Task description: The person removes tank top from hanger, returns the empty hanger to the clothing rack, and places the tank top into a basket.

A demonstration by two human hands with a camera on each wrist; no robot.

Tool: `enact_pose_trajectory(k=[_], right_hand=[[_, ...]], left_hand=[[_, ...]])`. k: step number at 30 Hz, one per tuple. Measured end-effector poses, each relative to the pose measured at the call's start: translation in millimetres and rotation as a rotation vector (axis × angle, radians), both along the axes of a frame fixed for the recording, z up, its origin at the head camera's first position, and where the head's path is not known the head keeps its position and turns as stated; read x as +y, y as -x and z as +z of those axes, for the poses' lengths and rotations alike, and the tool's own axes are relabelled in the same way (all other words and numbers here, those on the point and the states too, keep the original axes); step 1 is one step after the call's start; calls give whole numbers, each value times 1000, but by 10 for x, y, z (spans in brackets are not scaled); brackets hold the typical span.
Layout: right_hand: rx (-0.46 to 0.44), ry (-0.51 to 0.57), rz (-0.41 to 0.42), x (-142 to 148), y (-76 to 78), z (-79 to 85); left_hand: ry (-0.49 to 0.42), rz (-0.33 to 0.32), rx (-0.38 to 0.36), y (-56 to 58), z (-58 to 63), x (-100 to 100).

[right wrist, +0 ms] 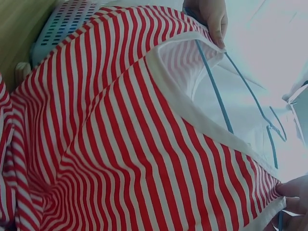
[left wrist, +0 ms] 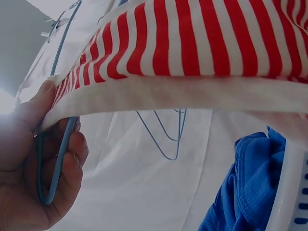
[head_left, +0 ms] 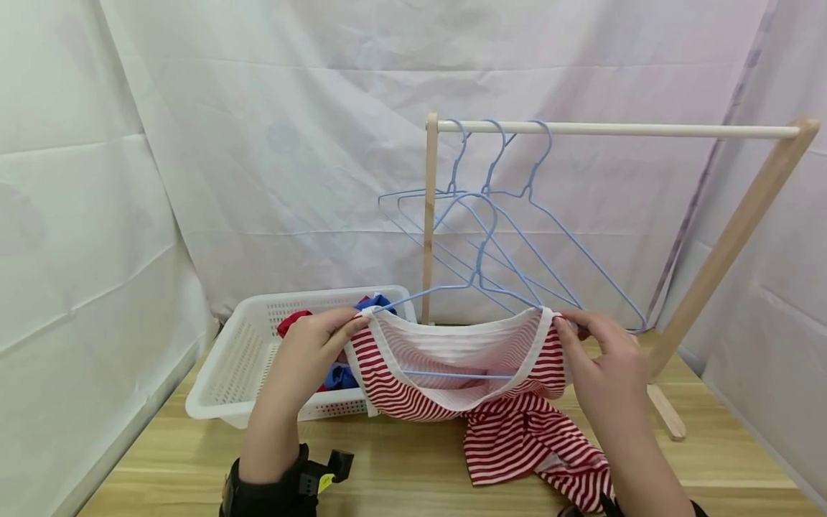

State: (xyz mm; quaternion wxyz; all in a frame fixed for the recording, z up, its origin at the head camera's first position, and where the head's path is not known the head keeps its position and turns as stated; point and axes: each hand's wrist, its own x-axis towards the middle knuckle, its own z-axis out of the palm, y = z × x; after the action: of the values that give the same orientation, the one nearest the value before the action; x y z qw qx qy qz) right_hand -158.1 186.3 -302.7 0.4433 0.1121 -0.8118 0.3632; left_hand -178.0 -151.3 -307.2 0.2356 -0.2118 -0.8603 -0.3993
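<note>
A red-and-white striped garment [head_left: 400, 380] with a white neckband hangs between both hands. A blue wire hanger [head_left: 474, 276] sits inside it, its hook pointing up above the neckline and its bottom bar crossing the neck opening. My left hand [head_left: 319, 352] pinches the left shoulder, where the hanger's end [left wrist: 54, 178] sticks out past the white-edged opening. The right hand [head_left: 607, 366] pinches the opposite shoulder at the other end of the hanger. The lower part of the garment [head_left: 517, 438] droops bunched over the table [head_left: 388, 474].
Behind the left hand stands a white plastic basket [head_left: 235, 359] holding blue cloth [left wrist: 255, 178] and red cloth [head_left: 293, 322]. A wooden rack [head_left: 730, 244] stands at the back right, several blue hangers [head_left: 568, 233] on its white rail [head_left: 646, 130]. White curtains [head_left: 291, 143] surround the table.
</note>
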Motion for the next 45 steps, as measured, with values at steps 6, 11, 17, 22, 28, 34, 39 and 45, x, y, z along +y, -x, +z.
enact_pose_trajectory(k=[6,11,17,22,28,34,39,45], right_hand=[[-61,7,33,-104,3,4],[-107,20,30,-148,0,-2],[-154,73,45,-212,-36,9],[-194,103,65,-264,-68,0],[-261,124,101,-284,-88,-5],[-297,182,115,-269,-86,4],[-291,239,153,-253,-87,27],[-261,252,145,-212,-54,77]], left_hand=[[25,8,-7,2,11,97],[24,4,-18,-2,12,164],[22,-17,-31,-18,25,218],[3,-57,-56,-27,16,186],[-42,-106,-76,-20,-13,92],[-78,-155,-84,1,5,32],[-89,-95,-82,15,20,21],[-116,-30,-84,48,59,-5]])
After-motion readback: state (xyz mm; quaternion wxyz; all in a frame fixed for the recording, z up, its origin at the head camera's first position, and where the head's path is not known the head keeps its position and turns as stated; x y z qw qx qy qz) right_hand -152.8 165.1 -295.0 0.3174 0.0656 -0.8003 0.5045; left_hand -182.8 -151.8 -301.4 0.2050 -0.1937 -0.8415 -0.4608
